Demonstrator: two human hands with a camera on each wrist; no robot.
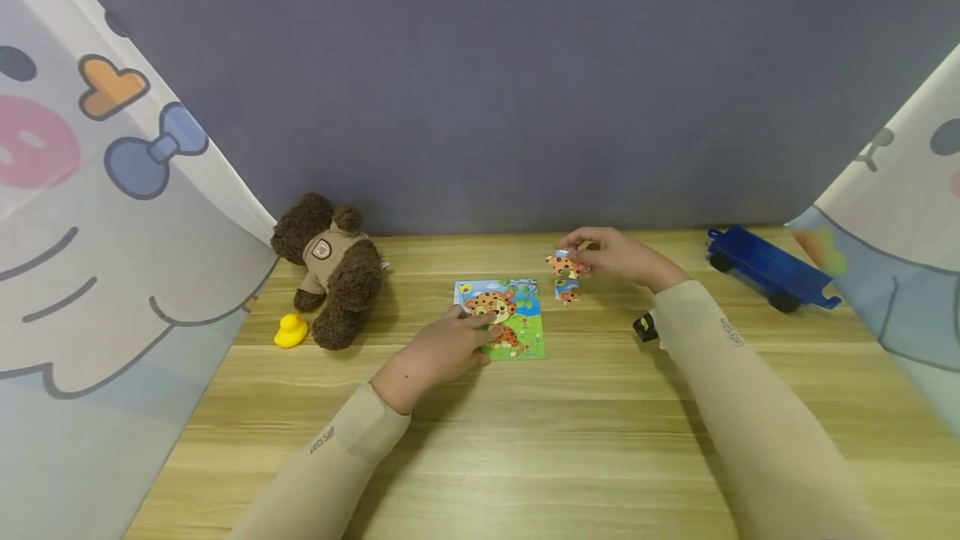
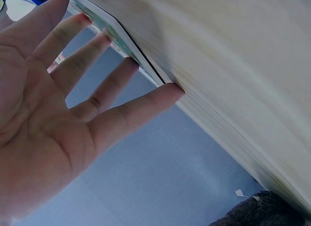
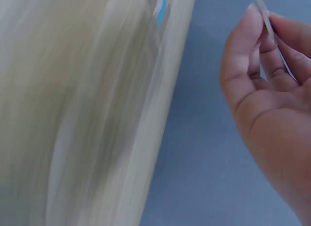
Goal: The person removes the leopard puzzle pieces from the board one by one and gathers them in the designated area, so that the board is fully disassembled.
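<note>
My left hand (image 1: 446,347) rests on a picture puzzle board (image 1: 531,344) with a cartoon leopard on green and blue. In the left wrist view, that hand's fingers (image 2: 119,116) are spread and mostly straight, their tips along the board's edge. To the right of the board, my right hand (image 1: 615,257) pinches a leopard-spotted puzzle piece (image 1: 564,266) between thumb and fingers. From the right wrist, this piece appears edge-on as a thin sheet (image 3: 265,17) above the tabletop. Another puzzle piece (image 1: 566,290), blue with orange, shows just below the held one.
A brown teddy bear (image 1: 352,282) lies at the back left, with a yellow rubber duck (image 1: 291,330) in front of it. At the right stands a blue wheeled toy wagon (image 1: 772,265). A small black object (image 1: 645,327) is beside my right sleeve. A grey partition (image 1: 525,107) rises behind the table.
</note>
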